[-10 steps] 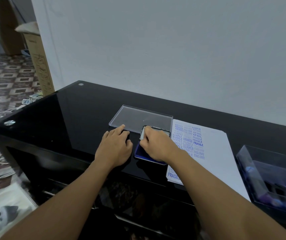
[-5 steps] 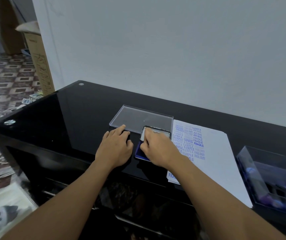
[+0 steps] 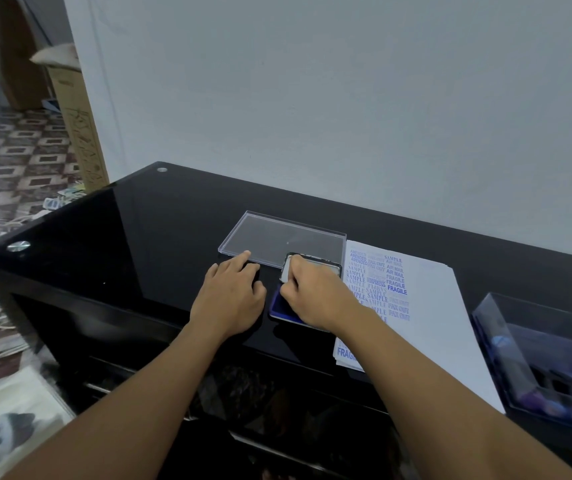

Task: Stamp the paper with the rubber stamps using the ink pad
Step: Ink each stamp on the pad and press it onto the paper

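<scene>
Ink pad (image 3: 275, 305) lies open mid-frame on the glossy black bench (image 3: 139, 254), touching the stamped paper (image 3: 433, 306) at its right. The right hand (image 3: 315, 299) curls over the pad, its hold hidden. The left hand (image 3: 232, 299) rests flat beside it. A clear lid (image 3: 277, 237) lies just behind, with the white wall (image 3: 347, 98) beyond.

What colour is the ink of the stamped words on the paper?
Blue; the stamped words show best in the head view.

Blue ink pad (image 3: 279, 303), black table (image 3: 146, 230) — blue-printed white paper (image 3: 430, 306).
</scene>
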Available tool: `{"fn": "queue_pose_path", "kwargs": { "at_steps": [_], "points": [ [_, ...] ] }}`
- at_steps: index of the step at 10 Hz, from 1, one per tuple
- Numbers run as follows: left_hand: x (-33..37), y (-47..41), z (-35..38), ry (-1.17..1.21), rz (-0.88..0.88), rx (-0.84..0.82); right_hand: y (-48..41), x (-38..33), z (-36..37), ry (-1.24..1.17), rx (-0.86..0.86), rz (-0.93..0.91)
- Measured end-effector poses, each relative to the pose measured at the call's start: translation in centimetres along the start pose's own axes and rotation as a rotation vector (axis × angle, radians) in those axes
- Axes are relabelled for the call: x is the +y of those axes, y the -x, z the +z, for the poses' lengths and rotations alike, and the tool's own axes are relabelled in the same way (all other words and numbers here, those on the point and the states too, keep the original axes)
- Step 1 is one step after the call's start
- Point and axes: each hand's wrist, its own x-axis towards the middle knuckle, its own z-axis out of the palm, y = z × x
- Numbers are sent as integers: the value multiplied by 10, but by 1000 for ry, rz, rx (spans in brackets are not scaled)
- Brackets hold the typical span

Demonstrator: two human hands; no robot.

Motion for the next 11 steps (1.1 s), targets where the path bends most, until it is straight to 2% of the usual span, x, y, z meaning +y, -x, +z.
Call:
{"fn": "queue_pose_path", "kwargs": {
  "at_steps": [2,7,9,10,11],
  "points": [
    [1,0,-1,-6,2,-5,5,0,4,42,43,-54],
    [0,-1,0,-7,11,-15,1,2,3,25,28,-35],
    [0,-1,1,-10,5,-14,1,0,-2,22,-34,-13],
    [0,-1,-1,-7,1,-15,2,1,-12,-49,-62,-6],
    [1,0,-3,8,-7,-16,9,9,-28,-197,9,29]
  ]
}}
